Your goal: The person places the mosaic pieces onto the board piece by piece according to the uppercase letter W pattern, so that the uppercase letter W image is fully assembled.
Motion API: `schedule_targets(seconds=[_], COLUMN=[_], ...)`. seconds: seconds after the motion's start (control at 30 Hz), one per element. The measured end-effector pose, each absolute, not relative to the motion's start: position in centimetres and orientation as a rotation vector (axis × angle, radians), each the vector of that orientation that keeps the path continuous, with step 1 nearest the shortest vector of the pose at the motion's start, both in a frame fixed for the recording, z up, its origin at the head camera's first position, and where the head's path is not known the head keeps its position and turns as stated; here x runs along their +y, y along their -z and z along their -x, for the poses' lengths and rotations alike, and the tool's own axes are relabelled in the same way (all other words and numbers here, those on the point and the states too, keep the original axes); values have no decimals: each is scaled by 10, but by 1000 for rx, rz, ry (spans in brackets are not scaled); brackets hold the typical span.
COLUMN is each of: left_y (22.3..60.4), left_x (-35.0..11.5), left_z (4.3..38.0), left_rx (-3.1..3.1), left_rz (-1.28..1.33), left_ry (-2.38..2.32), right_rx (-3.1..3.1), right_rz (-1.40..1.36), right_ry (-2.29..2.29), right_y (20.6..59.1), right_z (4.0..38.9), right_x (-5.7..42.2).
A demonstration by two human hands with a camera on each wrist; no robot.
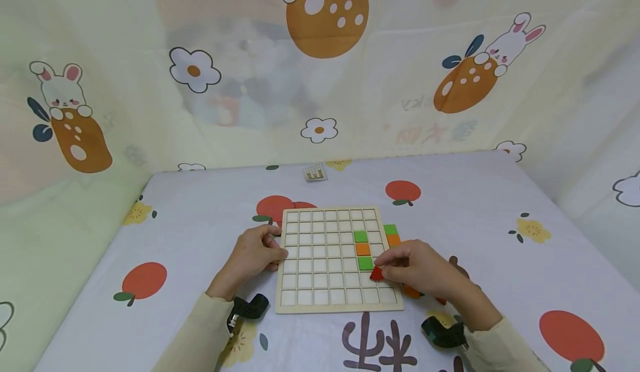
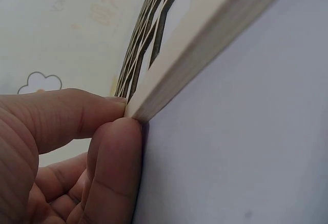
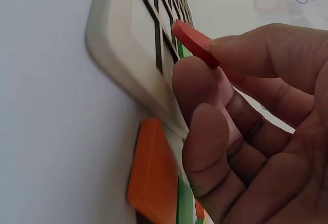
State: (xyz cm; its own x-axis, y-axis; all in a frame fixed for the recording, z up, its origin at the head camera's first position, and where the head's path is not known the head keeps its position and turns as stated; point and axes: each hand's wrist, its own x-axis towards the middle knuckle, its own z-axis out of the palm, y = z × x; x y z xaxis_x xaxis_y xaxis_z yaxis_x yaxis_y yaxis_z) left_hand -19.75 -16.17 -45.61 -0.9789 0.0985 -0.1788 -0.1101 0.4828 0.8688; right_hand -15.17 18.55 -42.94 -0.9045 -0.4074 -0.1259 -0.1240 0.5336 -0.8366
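A square wooden grid board point(image 1: 340, 308) lies flat on the table. My left hand point(image 1: 256, 251) holds its left edge, thumb and a finger right at the frame in the left wrist view. Between thumb and fingertip, my right hand point(image 1: 422, 266) pinches a small red tile point(image 3: 196, 44), tilted over the board's lower right cells. Just above that tile, a green tile point(image 1: 365, 263), an orange tile point(image 1: 362, 249) and another green tile point(image 1: 360, 236) fill cells of one column. The other cells that show hold no tiles.
Loose tiles lie along the board's right side, among them a green one point(image 1: 390, 229) and an orange one point(image 3: 154, 175); my right hand partly hides them. A small patterned card point(image 1: 315, 172) lies at the back of the fruit-printed tablecloth point(image 1: 475, 194). A printed curtain point(image 1: 250, 111) hangs behind.
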Motion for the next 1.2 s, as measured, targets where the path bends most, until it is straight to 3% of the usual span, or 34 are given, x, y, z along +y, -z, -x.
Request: schedule_targets(seconds=[1.2], left_y=[457], left_x=[-164], left_z=[197], left_rx=[2516], left_rz=[-14], left_ry=[-1513], right_rx=[2445], right_rz=[416], right_ry=[1251], right_y=[432], right_z=[159], right_x=[167])
